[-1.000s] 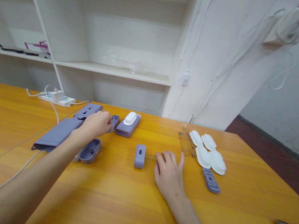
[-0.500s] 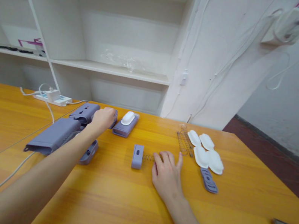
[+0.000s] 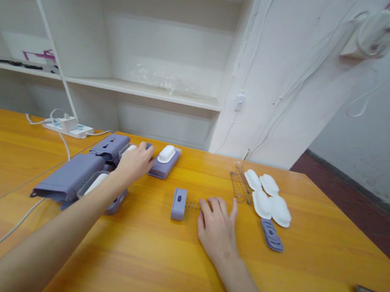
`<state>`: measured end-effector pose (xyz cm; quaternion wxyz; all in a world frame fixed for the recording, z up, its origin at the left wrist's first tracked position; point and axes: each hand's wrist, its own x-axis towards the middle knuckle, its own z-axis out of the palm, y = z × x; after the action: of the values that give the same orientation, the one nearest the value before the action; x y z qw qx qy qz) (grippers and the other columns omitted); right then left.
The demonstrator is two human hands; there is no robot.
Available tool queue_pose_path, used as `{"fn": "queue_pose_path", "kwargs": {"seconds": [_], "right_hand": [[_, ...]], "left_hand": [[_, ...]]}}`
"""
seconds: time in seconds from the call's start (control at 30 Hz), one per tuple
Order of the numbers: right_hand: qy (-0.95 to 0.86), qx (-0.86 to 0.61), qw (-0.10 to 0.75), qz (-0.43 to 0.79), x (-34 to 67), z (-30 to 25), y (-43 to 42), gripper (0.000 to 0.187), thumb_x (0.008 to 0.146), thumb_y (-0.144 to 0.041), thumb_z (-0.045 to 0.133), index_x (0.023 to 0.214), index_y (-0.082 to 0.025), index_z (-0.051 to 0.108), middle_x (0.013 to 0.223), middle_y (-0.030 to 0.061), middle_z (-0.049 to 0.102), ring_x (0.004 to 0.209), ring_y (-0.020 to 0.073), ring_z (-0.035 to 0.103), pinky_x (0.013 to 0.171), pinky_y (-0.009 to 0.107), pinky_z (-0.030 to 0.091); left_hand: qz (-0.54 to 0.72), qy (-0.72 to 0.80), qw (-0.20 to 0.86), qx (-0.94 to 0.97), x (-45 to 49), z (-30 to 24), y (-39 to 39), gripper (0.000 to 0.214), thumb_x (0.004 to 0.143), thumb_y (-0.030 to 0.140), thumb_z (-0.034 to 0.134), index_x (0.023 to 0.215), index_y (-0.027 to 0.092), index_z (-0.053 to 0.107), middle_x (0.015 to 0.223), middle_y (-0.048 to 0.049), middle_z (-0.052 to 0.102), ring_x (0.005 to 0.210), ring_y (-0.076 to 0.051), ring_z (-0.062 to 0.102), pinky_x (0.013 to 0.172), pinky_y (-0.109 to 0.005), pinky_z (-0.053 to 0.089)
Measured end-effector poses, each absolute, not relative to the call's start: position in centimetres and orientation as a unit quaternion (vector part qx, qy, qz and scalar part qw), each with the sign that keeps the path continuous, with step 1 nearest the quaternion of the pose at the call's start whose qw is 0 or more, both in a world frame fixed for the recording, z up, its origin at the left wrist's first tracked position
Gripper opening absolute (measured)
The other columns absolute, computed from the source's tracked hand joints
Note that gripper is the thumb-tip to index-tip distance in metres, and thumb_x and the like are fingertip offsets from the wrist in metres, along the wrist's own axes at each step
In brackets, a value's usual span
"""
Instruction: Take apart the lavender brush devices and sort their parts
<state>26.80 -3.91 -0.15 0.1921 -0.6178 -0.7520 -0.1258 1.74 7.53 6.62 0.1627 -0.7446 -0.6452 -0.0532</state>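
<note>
Left hand point(image 3: 135, 162) at 10 o'clock from purple block point(image 3: 178, 204), grip cannot be told; right hand point(image 3: 218, 227) at 4 o'clock, fingers apart beside spring point(image 3: 192, 205)

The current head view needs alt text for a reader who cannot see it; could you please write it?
The left hand is among purple parts on an orange table; the right hand is at a spring near a small purple block. White pieces lie farther right.

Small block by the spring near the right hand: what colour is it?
The small block is greyish purple, best seen in the head view.
</note>
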Motion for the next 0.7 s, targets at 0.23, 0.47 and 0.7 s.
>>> {"fn": "queue_pose_path", "kwargs": {"seconds": [0.23,0.47,0.7], "right_hand": [[-0.75,-0.618,0.197,-0.128,26.8,-0.2,-3.9,0.027,0.088,-0.023,0.048,0.111,-0.025,0.062,0.108,0.0062,0.06,0.109,0.0231,0.048,0.11,0.057,0.007],[-0.751,-0.616,0.201,-0.128,26.8,-0.1,-4.1,0.027,0.088,-0.022,0.047,0.11,-0.024,0.062,0.107,0.0059,0.061,0.107,0.0228,0.048,0.11,0.056,0.007],[-0.75,-0.617,0.197,-0.136,26.6,-0.1,-4.1,0.026,0.088,-0.021,0.048,0.109,-0.024,0.063,0.107,0.0059,0.061,0.108,0.0226,0.048,0.11,0.057,0.008]], "left_hand": [[-0.024,-0.625,0.142,-0.768,2.6,6.1,3.3,0.028,0.092,0.034,0.041,0.103,0.015,0.057,0.099,-0.0129,0.057,0.085,-0.027,0.062,0.069,-0.034,0.048],[0.007,-0.601,0.154,-0.784,2.2,3.6,-3.0,0.019,0.091,0.026,0.042,0.096,0.017,0.059,0.095,-0.012,0.055,0.09,-0.027,0.057,0.062,-0.031,0.048],[0.016,-0.607,0.198,-0.77,0.8,1.7,-5.3,0.026,0.089,0.009,0.037,0.098,0.019,0.059,0.095,-0.0105,0.053,0.087,-0.025,0.054,0.062,-0.029,0.048]]}}
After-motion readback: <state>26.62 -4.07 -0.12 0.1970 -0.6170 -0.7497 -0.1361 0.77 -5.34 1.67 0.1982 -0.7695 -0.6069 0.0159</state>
